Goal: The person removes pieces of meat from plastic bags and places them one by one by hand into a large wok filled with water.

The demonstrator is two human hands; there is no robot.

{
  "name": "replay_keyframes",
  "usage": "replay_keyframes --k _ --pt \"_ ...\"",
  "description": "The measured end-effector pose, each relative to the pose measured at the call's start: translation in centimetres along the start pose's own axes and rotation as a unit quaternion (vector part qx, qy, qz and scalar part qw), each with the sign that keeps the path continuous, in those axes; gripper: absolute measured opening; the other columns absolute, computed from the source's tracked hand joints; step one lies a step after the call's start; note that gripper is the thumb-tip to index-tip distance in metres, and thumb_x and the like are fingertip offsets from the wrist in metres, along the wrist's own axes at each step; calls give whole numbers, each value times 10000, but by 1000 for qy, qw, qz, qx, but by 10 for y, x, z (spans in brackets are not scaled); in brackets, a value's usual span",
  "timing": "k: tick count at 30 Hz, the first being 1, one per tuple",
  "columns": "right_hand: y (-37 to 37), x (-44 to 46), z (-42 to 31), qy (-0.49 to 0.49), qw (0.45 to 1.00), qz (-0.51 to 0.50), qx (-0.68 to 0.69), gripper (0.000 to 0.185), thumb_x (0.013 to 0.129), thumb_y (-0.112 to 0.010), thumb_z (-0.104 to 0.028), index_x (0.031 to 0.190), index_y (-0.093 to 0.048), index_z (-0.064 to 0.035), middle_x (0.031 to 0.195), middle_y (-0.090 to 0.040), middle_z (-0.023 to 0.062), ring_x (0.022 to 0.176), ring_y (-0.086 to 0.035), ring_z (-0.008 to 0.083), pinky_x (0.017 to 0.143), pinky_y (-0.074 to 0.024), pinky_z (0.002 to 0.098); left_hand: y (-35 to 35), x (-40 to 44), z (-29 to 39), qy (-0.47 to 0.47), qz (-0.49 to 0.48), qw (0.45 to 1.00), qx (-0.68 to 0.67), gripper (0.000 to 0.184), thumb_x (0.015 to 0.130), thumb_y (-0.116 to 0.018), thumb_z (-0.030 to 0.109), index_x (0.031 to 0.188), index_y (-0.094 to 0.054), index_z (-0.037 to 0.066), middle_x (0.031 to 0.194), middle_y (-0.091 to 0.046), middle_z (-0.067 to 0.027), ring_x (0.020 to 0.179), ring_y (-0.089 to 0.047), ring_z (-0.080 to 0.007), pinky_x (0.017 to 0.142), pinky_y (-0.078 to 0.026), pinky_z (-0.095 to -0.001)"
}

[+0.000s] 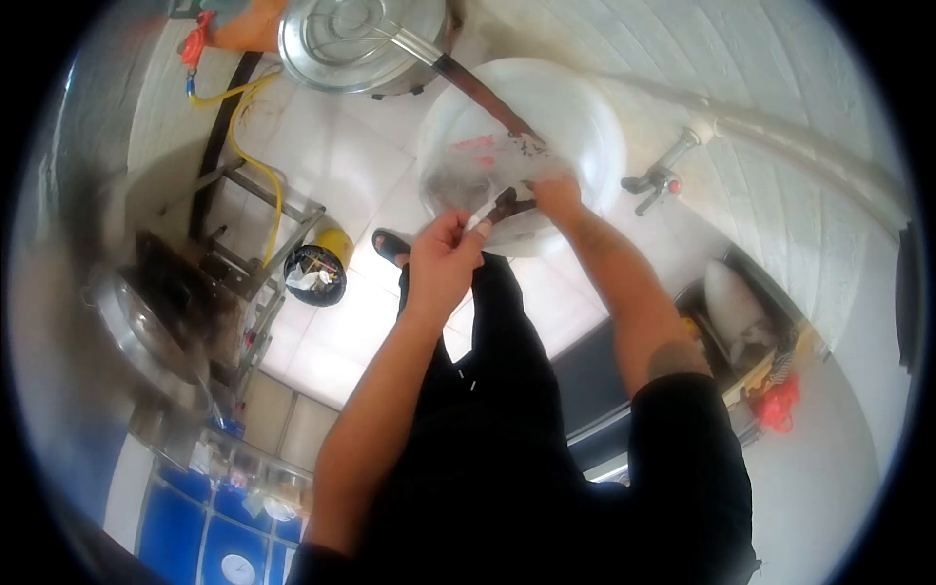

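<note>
My left hand [448, 249] is closed on a slim white object whose kind I cannot make out, held over the near rim of a large white tub [597, 117]. Its tip meets a dark brown piece [505, 205] between my two hands. My right hand [556, 195] is closed by that dark piece and a clear plastic bag [478, 161] with red print, which lies over the tub. Exactly what the right fingers grip is hidden. Beyond the bag, a long wooden-handled skimmer [478, 93] reaches from a pot lid to the tub.
A lidded metal pot [341, 44] stands beyond the tub. To the left are a yellow hose [278, 185], a trash bucket [317, 273] and a metal frame [258, 302]. A wall tap [668, 175] is on the right, above a crate [721, 312] of goods.
</note>
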State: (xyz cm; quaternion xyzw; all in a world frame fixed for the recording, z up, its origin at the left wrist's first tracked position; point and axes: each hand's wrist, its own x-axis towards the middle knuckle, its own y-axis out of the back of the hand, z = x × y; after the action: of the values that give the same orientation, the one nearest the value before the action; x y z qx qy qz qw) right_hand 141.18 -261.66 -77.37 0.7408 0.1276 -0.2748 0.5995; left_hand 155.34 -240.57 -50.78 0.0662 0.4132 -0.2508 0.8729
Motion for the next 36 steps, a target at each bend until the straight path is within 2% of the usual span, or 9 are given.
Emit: replay_keyframes --k 9,15,21,25,27,28,29,33,36 --pt "102 -17 -15 -37 995 -87 -12 276 761 -757 -189 1037 -747 -171 1130 -699 93 1135 -627 292 870 -521 429 16 10 -14 -16 -4 1000 17 236 925 -682 188 1006 -643 -30 711 -602 -16 626 -554 -91 578 -433 -242" --pt "123 -39 -37 -15 998 -8 -54 487 696 -804 -189 1141 -613 -132 1149 -592 124 1073 -575 356 849 -521 499 22 2 -5 -37 -12 999 -11 134 958 -635 103 973 -620 -29 713 -591 -14 617 -499 -71 576 -381 -225" --pt "153 -71 -60 -47 994 63 77 599 662 -824 -219 1190 -565 -107 1214 -534 174 1074 -572 391 873 -522 476 39 1 -34 -59 -9 998 6 188 948 -657 156 1033 -646 -11 738 -626 -19 662 -564 -96 620 -430 -243" --pt "160 -98 -71 -73 934 256 240 650 627 -862 -206 1186 -560 -68 1197 -532 165 1085 -584 339 898 -516 442 49 -7 -42 -127 33 977 167 436 914 -680 342 1184 -645 1 861 -718 -126 773 -663 -208 736 -508 -357" --pt "134 -96 -57 -72 844 276 453 606 687 -879 -103 1198 -555 -60 1227 -561 107 1123 -576 232 890 -521 375 51 -17 -38 -136 13 983 125 377 882 -711 277 1147 -657 15 851 -697 -156 781 -664 -250 752 -523 -387" --pt "138 -103 -58 -110 747 236 611 597 734 -849 -80 1241 -533 -67 1240 -574 114 1128 -581 240 911 -522 377 43 -4 -59 -172 12 977 125 354 854 -730 251 1100 -656 8 853 -694 -150 784 -666 -269 742 -522 -407" --pt "162 -116 -76 -128 714 206 657 609 766 -818 -74 1288 -504 -81 1232 -592 112 1111 -599 245 910 -531 378 31 8 -85 -209 32 971 109 312 851 -715 239 1051 -651 7 861 -693 -164 797 -668 -314 741 -517 -436" --pt "214 -130 -125 -41 636 140 758 531 845 -726 -133 1318 -489 -90 1243 -589 106 1088 -614 248 842 -547 385 75 -39 -48 -192 18 976 101 338 861 -689 208 1144 -622 35 1083 -671 -181 1036 -635 -364 878 -502 -458" --pt "268 -102 -213 73 673 105 729 578 820 -728 -164 1336 -479 -79 1283 -564 116 1116 -601 259 887 -535 397 127 -78 -49 -253 48 957 131 397 874 -681 215 1219 -596 39 1212 -627 -189 1138 -596 -355 965 -470 -454"
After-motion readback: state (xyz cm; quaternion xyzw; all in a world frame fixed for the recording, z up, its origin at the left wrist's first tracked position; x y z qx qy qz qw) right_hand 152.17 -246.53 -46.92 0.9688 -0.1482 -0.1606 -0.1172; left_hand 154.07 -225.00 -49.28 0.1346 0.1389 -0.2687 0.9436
